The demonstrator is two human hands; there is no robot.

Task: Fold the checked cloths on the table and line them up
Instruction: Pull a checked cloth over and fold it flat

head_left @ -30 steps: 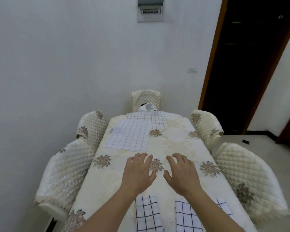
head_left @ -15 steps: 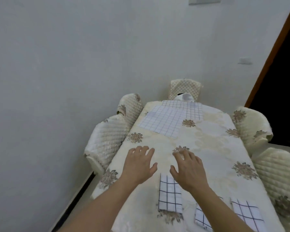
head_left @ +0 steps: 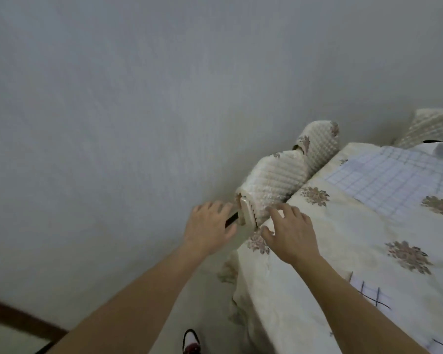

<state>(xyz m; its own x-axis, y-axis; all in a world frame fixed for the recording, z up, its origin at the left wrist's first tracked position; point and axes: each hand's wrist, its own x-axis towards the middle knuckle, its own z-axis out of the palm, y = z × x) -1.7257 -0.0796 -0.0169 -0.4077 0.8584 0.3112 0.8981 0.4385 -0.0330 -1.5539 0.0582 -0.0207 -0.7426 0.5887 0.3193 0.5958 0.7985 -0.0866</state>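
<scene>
- My view has swung hard to the left within the last second: the wall now fills the upper left and middle of the frame, and the table (head_left: 317, 251) is pushed into the lower right
- My left hand (head_left: 210, 226), which was over the tablecloth, now hangs off the table's left edge, fingers loosely spread, holding nothing
- My right hand (head_left: 290, 233) is over the table's near left corner, fingers spread and relaxed, also holding nothing; I cannot tell whether it touches the tablecloth
- The unfolded checked cloth (head_left: 394, 180) lies flat at the right edge of the frame, well apart from both hands
- Of the folded cloths (head_left: 368, 297) at lower right only dark check lines show beside my right forearm; the rest are out of frame
- The quilted chair (head_left: 274, 185) sits just beyond my hands
- My guess: I am stepping round the table's left side to reach the far cloth, so the next fold has not begun
</scene>
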